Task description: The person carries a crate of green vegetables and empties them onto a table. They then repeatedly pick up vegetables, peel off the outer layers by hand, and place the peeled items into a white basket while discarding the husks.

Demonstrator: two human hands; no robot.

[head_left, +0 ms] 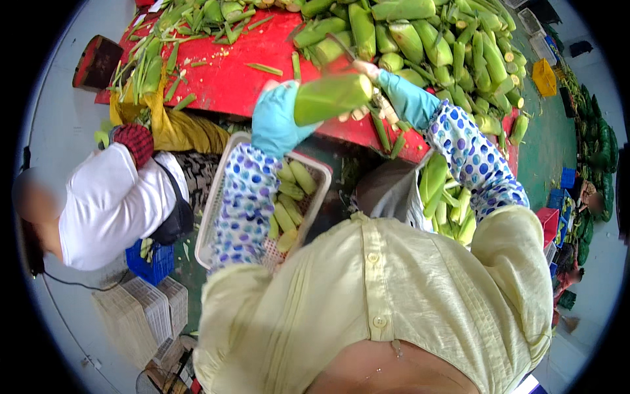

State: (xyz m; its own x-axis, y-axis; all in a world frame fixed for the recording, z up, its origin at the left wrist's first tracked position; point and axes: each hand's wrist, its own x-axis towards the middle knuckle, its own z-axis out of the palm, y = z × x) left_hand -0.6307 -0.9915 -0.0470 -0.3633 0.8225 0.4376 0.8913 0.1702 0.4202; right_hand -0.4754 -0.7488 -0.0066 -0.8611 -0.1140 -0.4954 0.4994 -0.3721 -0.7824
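Note:
An ear of corn [331, 100] in its green husk lies across my left hand [274, 119], which grips it in a light-blue glove. Its pale, flat-cut end points right, toward my right hand [387, 80]. That hand, gloved in the same blue with bare fingertips showing, is closed around what looks like a knife [341, 49], its thin blade blurred above the ear. Beneath both hands is the edge of a red tabletop [223, 82]. Beyond them rises a heap of unhusked corn [407, 39].
Below my left forearm stands a pale plastic basket [321, 190] with trimmed ears in it. A grey-white sack [394, 190] holding husks is by my right arm. At left another person [111, 203] in white bends beside a yellow sack [190, 131]. White crates [141, 315] are stacked behind.

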